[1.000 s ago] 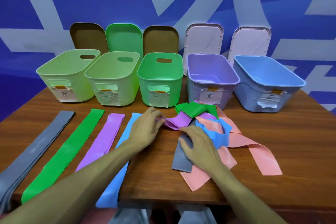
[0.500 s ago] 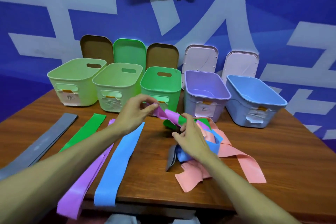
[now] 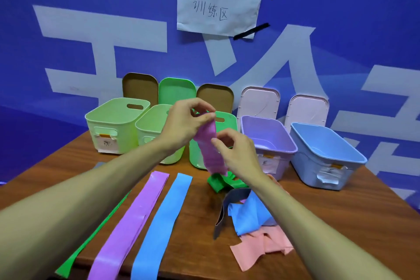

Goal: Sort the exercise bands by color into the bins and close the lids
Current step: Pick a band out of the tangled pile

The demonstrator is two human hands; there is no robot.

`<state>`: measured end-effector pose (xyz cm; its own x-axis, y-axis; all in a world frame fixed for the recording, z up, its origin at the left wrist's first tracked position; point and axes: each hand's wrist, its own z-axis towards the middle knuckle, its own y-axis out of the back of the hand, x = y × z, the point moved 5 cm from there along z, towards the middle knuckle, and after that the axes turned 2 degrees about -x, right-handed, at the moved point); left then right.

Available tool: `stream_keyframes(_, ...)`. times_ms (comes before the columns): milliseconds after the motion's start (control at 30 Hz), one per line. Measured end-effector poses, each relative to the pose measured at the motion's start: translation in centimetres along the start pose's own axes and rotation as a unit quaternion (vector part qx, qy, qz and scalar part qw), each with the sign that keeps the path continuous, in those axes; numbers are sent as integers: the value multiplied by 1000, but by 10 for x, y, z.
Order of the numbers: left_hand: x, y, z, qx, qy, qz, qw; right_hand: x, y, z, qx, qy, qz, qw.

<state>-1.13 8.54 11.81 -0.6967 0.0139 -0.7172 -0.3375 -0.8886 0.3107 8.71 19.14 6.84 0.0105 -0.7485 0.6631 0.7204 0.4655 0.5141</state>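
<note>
Exercise bands, sorting station, as found. Blue wall (image 3: 91, 7) with large white markings at rear; paper notice (image 3: 219, 0) taped high at centre. Wooden table (image 3: 341, 223) in front of it.

Five open bins in a row along the far edge, left to right: first pale green bin (image 3: 113, 129), second pale green bin (image 3: 150, 129), green bin (image 3: 227, 121) partly hidden by the hands, purple bin (image 3: 268, 136), blue bin (image 3: 325, 150). Paper label on each visible front; writing too small to read.

Five lids propped upright behind the bins: first brown lid (image 3: 139, 86), green lid (image 3: 177, 91), second brown lid (image 3: 214, 96), first pale pink lid (image 3: 260, 102), second pale pink lid (image 3: 305, 109).

Laid flat side by side at near left: long green band (image 3: 75, 259) mostly under the left forearm, long purple band (image 3: 134, 218), long blue band (image 3: 163, 223).

Loose heap at near right, beside the right forearm: crumpled green band (image 3: 220, 183), grey band (image 3: 225, 209) curled on edge, crumpled blue band (image 3: 250, 213), salmon band (image 3: 261, 248) nearest the edge.

Held purple band (image 3: 210, 148) lifted clear of the table in front of the green bin, hanging with lower end over the crumpled green band; contact there not determinable.

Left hand (image 3: 184, 125) uppermost, thumb and forefinger pinched on the top end of the held purple band, other fingers curled. Right hand (image 3: 236, 152) lower, fingertips pinched on the same band about midway down.
</note>
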Motion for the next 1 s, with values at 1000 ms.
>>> stream_keyframes(1000, 100, 49, -116, 184, 285, -120, 933, 36, -54, 48, -68, -197, 352, 913)
